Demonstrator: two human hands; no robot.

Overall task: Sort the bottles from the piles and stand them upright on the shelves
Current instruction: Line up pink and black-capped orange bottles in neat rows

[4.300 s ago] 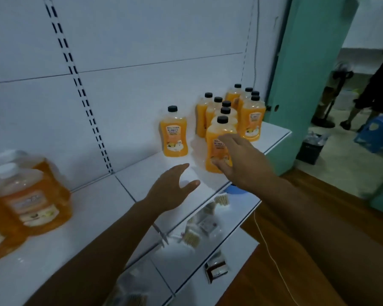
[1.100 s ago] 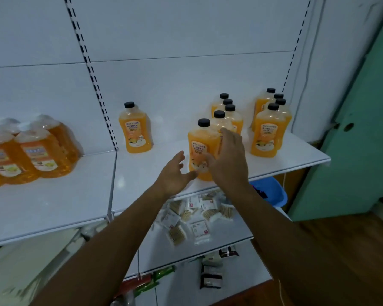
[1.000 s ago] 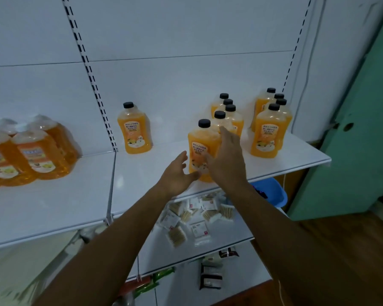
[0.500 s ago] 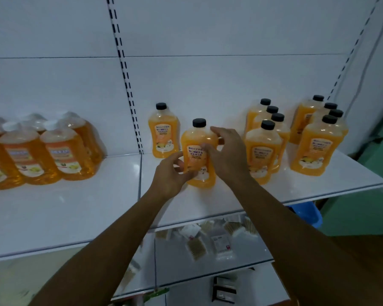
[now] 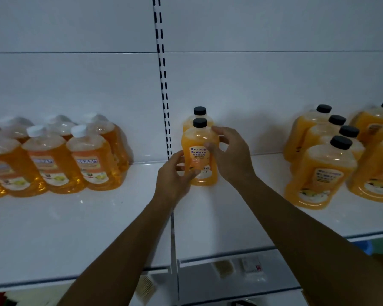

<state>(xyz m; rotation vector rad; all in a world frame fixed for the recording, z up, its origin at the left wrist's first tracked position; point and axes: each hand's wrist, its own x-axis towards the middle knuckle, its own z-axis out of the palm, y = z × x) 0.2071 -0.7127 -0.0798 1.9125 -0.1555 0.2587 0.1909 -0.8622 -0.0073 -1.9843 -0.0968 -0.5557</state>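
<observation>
An orange black-capped bottle [image 5: 199, 149] stands upright on the white shelf [image 5: 219, 219], held between both hands. My left hand [image 5: 174, 175] grips its lower left side and my right hand [image 5: 230, 153] curls round its right side. Right behind it stands another black-capped bottle [image 5: 200, 111], mostly hidden. A group of several black-capped orange bottles [image 5: 325, 171] stands upright at the right of the shelf.
Several larger white-capped orange bottles [image 5: 53, 157] stand at the left of the shelf. A slotted upright [image 5: 163, 80] divides the white back wall. Small packets [image 5: 237, 265] lie on the lower shelf. A blue tub's edge [image 5: 366, 247] shows at the lower right.
Both hands have carried the bottle leftward from the right group and set it directly in front of the lone bottle by the upright. The view has moved closer and leftward.
</observation>
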